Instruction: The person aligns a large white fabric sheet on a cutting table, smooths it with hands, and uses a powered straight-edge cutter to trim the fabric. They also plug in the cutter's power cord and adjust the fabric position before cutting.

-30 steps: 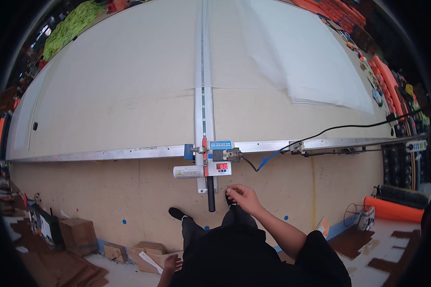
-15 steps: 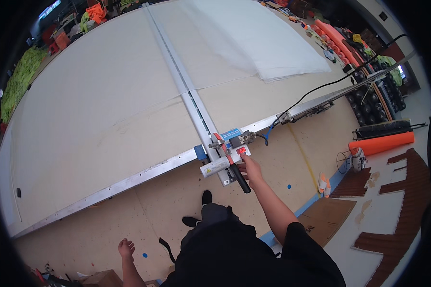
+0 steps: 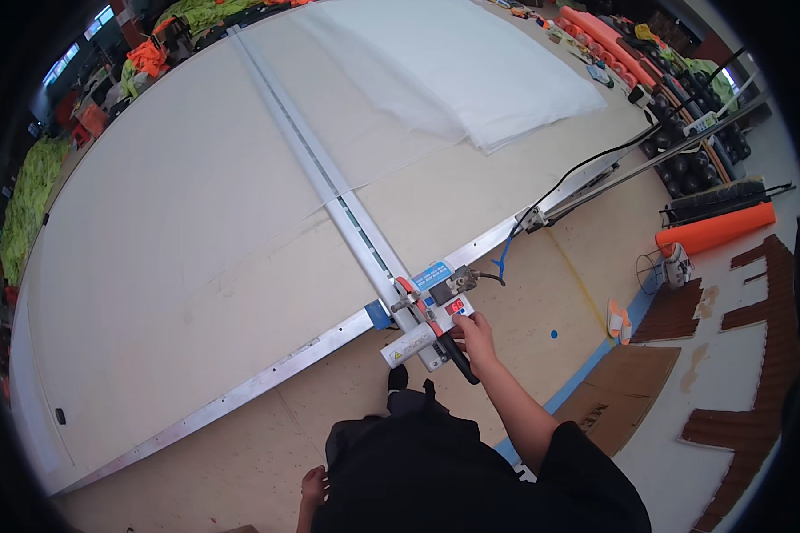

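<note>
Wide pale table (image 3: 187,222) fills 8 to 1 o'clock. Right hand (image 3: 477,343), fingers bent, reaches the rail machine (image 3: 444,313) at its 10 o'clock; whether gripping, I cannot tell. Adjusting seems in hand, needing precise fingertip. Left hand (image 3: 313,485), 7 o'clock, hangs loosely half-open

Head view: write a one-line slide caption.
Right hand at the red display of a rail-mounted machine, wide table beyond; left hand hanging low.

From the machine head (image 3: 438,314) at the worktop's (image 3: 196,266) near edge, the rail (image 3: 309,142) runs toward eleven o'clock; on the worktop, sheets (image 3: 498,75) lie past twelve; slippers (image 3: 613,317), on the floor (image 3: 524,302) at three.
</note>
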Demonstrator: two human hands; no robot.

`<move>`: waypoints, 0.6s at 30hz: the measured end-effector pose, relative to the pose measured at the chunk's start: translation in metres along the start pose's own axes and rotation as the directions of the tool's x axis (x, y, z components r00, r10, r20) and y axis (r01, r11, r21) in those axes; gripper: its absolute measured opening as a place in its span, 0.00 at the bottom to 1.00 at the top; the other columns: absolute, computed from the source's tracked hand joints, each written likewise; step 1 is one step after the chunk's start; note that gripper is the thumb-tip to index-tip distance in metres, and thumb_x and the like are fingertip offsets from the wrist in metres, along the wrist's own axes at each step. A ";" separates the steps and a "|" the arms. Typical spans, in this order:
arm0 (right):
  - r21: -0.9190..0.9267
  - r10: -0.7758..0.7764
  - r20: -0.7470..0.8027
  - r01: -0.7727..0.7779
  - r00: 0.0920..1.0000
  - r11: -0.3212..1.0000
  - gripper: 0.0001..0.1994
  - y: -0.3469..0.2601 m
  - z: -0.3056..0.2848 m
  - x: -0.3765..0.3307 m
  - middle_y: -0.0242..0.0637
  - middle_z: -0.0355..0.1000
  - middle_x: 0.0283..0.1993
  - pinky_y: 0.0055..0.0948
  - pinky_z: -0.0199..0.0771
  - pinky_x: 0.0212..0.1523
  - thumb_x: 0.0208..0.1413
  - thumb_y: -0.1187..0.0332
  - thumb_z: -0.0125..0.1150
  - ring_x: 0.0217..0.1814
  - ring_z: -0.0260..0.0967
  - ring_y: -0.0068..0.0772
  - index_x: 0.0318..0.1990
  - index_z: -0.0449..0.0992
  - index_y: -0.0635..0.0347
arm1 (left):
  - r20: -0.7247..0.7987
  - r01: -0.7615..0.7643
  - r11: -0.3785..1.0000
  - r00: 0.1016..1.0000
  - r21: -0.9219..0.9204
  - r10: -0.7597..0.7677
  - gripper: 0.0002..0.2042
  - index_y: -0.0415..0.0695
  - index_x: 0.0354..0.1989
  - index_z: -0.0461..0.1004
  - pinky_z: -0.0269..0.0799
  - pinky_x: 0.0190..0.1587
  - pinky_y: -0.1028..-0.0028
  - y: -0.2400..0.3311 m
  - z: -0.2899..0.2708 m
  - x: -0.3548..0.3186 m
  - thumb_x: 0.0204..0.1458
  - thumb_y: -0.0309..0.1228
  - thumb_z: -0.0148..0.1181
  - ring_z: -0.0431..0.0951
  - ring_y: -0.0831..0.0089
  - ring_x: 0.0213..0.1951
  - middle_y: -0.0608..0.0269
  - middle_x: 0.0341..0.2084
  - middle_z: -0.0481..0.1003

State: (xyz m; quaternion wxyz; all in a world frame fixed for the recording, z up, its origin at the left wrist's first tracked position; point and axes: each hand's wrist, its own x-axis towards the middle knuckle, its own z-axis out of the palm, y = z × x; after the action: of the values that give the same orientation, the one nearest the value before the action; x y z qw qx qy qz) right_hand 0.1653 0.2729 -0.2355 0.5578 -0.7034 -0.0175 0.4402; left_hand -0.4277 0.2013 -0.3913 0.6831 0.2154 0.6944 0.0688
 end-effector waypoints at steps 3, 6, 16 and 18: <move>0.053 -0.031 -0.001 0.031 1.000 0.998 0.18 -0.003 0.006 -0.001 0.39 0.74 0.42 0.35 0.78 0.42 0.63 0.59 0.63 0.44 0.75 0.31 0.52 0.71 0.61 | 0.004 0.024 1.000 1.000 0.000 -0.024 0.16 0.45 0.57 0.73 0.78 0.37 0.65 0.009 -0.011 -0.008 0.67 0.40 0.61 0.82 0.63 0.38 0.57 0.43 0.81; 0.078 -0.007 -0.072 0.012 0.997 0.997 0.16 0.005 0.004 -0.004 0.37 0.74 0.42 0.33 0.77 0.41 0.62 0.60 0.64 0.43 0.75 0.29 0.51 0.73 0.61 | -0.082 0.029 0.999 0.996 0.031 -0.026 0.16 0.44 0.57 0.73 0.79 0.38 0.64 0.044 -0.023 -0.005 0.66 0.40 0.61 0.83 0.63 0.40 0.56 0.43 0.81; 0.138 -0.067 -0.094 0.080 0.993 0.987 0.21 0.000 0.009 -0.001 0.37 0.76 0.41 0.29 0.78 0.40 0.59 0.63 0.66 0.40 0.75 0.27 0.55 0.74 0.68 | -0.132 -0.074 0.987 0.987 0.143 0.093 0.16 0.43 0.57 0.73 0.80 0.43 0.62 0.163 -0.061 0.021 0.67 0.40 0.58 0.84 0.62 0.42 0.56 0.43 0.81; 0.126 -0.066 -0.095 0.078 0.993 0.989 0.20 0.001 0.007 0.000 0.37 0.76 0.41 0.30 0.78 0.40 0.59 0.63 0.66 0.40 0.74 0.27 0.53 0.75 0.67 | -0.122 -0.095 0.987 0.986 0.132 0.111 0.17 0.43 0.57 0.73 0.80 0.42 0.62 0.172 -0.065 0.020 0.67 0.40 0.59 0.84 0.62 0.41 0.56 0.43 0.81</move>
State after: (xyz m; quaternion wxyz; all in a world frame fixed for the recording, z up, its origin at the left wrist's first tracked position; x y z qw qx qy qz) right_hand 0.1601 0.2776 -0.2360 0.6181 -0.6838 0.0113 0.3875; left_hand -0.4556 0.3766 -0.3389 0.6175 0.2887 0.7279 0.0743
